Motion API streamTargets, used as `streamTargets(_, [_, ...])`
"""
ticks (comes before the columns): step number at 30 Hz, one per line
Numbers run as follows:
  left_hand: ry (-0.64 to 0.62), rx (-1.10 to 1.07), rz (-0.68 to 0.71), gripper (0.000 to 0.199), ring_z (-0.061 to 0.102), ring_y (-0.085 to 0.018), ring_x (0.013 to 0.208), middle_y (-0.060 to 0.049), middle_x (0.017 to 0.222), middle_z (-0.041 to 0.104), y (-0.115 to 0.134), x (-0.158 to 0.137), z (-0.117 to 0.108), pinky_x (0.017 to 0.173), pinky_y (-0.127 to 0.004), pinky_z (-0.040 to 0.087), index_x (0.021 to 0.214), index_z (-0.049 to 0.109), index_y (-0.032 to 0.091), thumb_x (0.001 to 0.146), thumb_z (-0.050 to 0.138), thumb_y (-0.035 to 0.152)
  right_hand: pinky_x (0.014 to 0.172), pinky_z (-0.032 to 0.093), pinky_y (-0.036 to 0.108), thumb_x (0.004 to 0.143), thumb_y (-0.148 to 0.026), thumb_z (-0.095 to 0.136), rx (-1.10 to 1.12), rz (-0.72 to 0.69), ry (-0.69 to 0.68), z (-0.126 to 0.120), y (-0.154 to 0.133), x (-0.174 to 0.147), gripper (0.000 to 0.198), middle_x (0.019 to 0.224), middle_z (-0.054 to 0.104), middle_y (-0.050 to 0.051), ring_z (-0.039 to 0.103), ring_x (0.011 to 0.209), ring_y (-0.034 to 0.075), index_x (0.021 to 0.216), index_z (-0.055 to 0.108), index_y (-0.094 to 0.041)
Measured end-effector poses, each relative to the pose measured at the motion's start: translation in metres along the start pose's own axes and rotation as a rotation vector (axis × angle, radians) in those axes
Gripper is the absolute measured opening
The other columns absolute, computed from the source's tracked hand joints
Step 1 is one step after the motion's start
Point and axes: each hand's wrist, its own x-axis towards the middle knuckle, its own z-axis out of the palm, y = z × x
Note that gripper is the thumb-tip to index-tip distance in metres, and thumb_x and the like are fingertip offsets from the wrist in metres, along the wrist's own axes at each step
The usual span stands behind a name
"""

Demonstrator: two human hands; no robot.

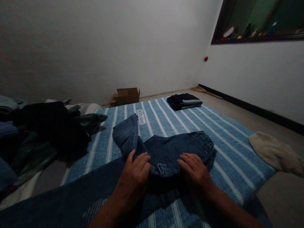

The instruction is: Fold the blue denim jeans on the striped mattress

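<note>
A pair of blue jeans (166, 145) lies partly doubled over on a striped blue bedcover (154, 123). Its gathered waistband points right, and one leg is turned up toward the far side. The other leg, with frayed patches, stretches to the lower left. My left hand (137, 169) is closed on the near edge of the denim beside the turned-up leg. Closer to the waistband, my right hand (193, 167) grips the same edge, fingers over the top. Both thumbs are at least partly out of sight.
Heaped dark clothes (47, 129) lie at the left. A folded black stack (184, 101) sits on the bed's far corner. Beyond the bed is an open cardboard box (127, 96). A beige fuzzy cloth (273, 152) hangs by the right edge; a broom (207, 91) lies along the wall.
</note>
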Motion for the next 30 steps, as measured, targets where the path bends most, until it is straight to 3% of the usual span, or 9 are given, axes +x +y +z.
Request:
streamTargets(4, [-0.046,-0.022,-0.028,0.026,0.059,-0.019,0.085,-0.005,0.085,0.064,-0.001,-0.005,-0.004,0.102,-0.055,0.031,0.08,0.054,0.017,0.083,0.033,0.003,0.098,0.037,0.05,0.086,-0.009,0.04,-0.235,0.051,-0.057,-0.01,0.041,-0.022,0.036,0.123,0.056,0.015,0.043,0.123,0.029,0.118,0.055,-0.015])
streamTargets(8, [-0.053,0.016,-0.063,0.021,0.055,-0.018,0.076,-0.002,0.077,0.058,0.001,-0.01,-0.006,0.1,-0.053,0.034,0.079,0.052,0.018,0.08,0.038,0.002,0.096,0.04,0.051,0.086,-0.01,0.039,-0.413,0.256,-0.095,-0.014,0.073,-0.032,0.037,0.124,0.053,0.021,0.041,0.124,0.033,0.118,0.057,-0.009])
streamTargets(11, [-0.025,0.044,-0.072,0.019,0.052,-0.018,0.07,0.0,0.07,0.053,0.002,-0.009,-0.009,0.097,-0.052,0.037,0.075,0.049,0.019,0.078,0.04,0.003,0.092,0.044,0.049,0.086,-0.012,0.042,-0.455,0.33,-0.13,-0.013,0.086,-0.036,0.035,0.124,0.052,0.021,0.043,0.122,0.034,0.115,0.059,-0.011])
streamTargets(18, [0.088,0.071,-0.074,0.018,0.05,-0.018,0.073,-0.002,0.072,0.054,0.007,0.0,-0.019,0.099,-0.051,0.037,0.074,0.049,0.019,0.082,0.038,0.007,0.098,0.042,0.048,0.083,-0.008,0.041,-0.339,0.259,-0.053,-0.019,0.097,-0.042,0.04,0.128,0.05,0.02,0.04,0.128,0.032,0.12,0.057,-0.012])
streamTargets(26, [0.077,-0.009,-0.108,0.02,0.053,-0.017,0.076,-0.002,0.077,0.057,0.017,-0.039,-0.003,0.102,-0.053,0.034,0.083,0.052,0.018,0.083,0.036,0.005,0.099,0.044,0.047,0.09,-0.01,0.041,-0.304,0.22,-0.089,-0.02,0.088,-0.065,0.035,0.134,0.047,0.019,0.039,0.13,0.031,0.118,0.06,-0.015])
streamTargets(30, [0.082,-0.02,-0.128,0.02,0.053,-0.017,0.076,-0.002,0.076,0.057,0.02,-0.042,-0.001,0.103,-0.054,0.032,0.082,0.052,0.017,0.084,0.036,0.006,0.1,0.043,0.046,0.09,-0.009,0.041,-0.293,0.226,-0.072,-0.022,0.089,-0.065,0.034,0.136,0.047,0.016,0.039,0.13,0.029,0.115,0.062,-0.019])
